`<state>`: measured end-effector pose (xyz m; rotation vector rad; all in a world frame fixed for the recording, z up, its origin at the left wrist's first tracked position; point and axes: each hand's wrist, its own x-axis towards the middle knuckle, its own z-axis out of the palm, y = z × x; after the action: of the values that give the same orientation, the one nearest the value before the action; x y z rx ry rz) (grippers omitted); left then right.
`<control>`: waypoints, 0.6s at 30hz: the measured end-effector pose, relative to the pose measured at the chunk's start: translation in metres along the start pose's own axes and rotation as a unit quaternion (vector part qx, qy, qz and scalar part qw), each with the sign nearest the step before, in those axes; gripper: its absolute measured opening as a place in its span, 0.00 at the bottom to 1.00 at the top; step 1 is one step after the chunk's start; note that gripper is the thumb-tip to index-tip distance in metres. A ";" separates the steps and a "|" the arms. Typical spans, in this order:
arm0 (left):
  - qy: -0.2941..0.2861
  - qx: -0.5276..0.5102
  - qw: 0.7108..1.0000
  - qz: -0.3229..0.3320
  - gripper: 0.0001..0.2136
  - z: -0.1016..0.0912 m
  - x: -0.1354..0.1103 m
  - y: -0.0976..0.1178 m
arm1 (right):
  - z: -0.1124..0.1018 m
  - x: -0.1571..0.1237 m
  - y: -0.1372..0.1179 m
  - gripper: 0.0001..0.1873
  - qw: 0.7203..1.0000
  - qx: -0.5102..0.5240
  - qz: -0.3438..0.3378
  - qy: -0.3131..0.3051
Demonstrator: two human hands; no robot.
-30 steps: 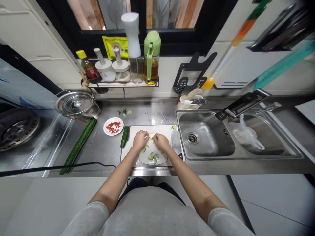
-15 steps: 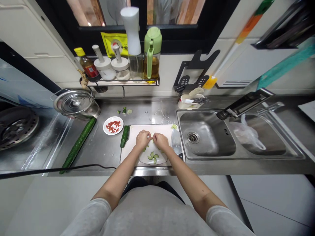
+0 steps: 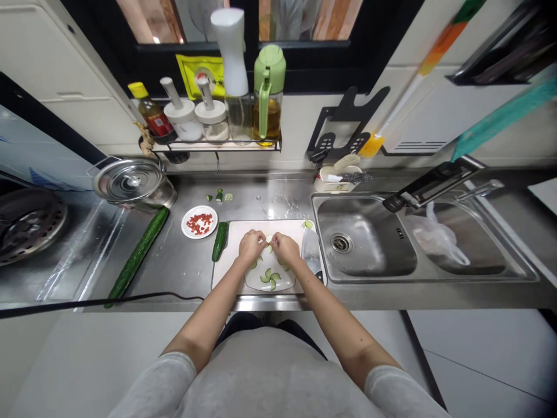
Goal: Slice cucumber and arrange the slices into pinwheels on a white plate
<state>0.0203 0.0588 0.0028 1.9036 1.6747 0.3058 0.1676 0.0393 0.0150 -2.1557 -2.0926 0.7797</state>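
Observation:
Over the far edge of a white plate (image 3: pixel 282 283), my left hand (image 3: pixel 251 246) and my right hand (image 3: pixel 285 248) meet with fingertips pinched on a small pale-green cucumber slice; the fingers partly hide it. Curved cucumber slices (image 3: pixel 270 278) form a pinwheel in the plate's middle, and others lie near its rim, partly under my hands. The plate rests on a pale cutting board (image 3: pixel 232 232). At the board's right side lies a cleaver (image 3: pixel 310 251), with a cut cucumber piece (image 3: pixel 308 224) above it. A cucumber chunk (image 3: pixel 220 241) lies along the left edge.
Left of the board are a small plate (image 3: pixel 184 227) of red bits, a long cucumber (image 3: pixel 138 255), a lidded steel pot (image 3: pixel 130 183) and a black cable (image 3: pixel 143 295). A double sink (image 3: pixel 369 232) adjoins the right. Cucumber ends (image 3: pixel 219 196) lie behind; a condiment rack (image 3: pixel 217 145) hangs above.
My fingertips have drawn slightly apart at the plate's far edge, with more of the slices there showing. The other things stay in place; the view has shifted a little.

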 end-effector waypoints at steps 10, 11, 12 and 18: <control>0.005 -0.012 1.000 -0.013 0.06 -0.003 0.000 0.000 | 0.000 0.000 -0.003 0.11 1.000 0.017 0.008 0.006; 0.002 -0.009 1.000 -0.014 0.06 -0.002 0.000 0.001 | 0.001 0.000 -0.003 0.10 1.000 0.015 0.009 0.004; 0.000 -0.006 1.000 -0.016 0.06 -0.001 0.000 0.001 | 0.002 0.000 -0.003 0.10 1.000 0.013 0.010 0.003; 0.001 0.012 1.000 -0.020 0.05 0.004 0.001 0.002 | 0.005 0.002 -0.003 0.10 1.000 -0.004 0.009 -0.006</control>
<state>0.0240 0.0585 0.0009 1.8845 1.7236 0.2737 0.1625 0.0401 0.0107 -2.1840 -2.0886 0.7893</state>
